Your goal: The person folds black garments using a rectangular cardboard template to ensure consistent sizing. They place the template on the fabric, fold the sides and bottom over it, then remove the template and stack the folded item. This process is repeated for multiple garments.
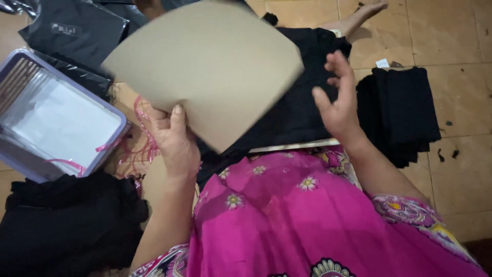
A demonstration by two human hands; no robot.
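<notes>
Head view looks down at a person sitting on the tiled floor (461,31) in a pink flowered dress (307,220). Left hand (174,138) pinches the bottom edge of a tan cardboard sheet (210,66), thumb on top and fingers under it. That sheet is lifted up and tilted, and it looks a bit blurry. It covers part of a black garment (302,102) that lies flat in front of the person's lap, on top of another pale board whose edge peeks out below it.

Right hand (338,100) is in the air just over the black garment, with its fingers spread apart and bent, holding nothing.

To the right, a stack of folded black clothes (400,113) sits on the floor. To the left is a purple tray (110,110) with clear plastic bags inside, and pink string lies beside it. Black clothes in a heap (66,225) rest near the left arm. Dark packed bags (77,31) lie at the top left. A bare foot (359,15) shows at the top.
</notes>
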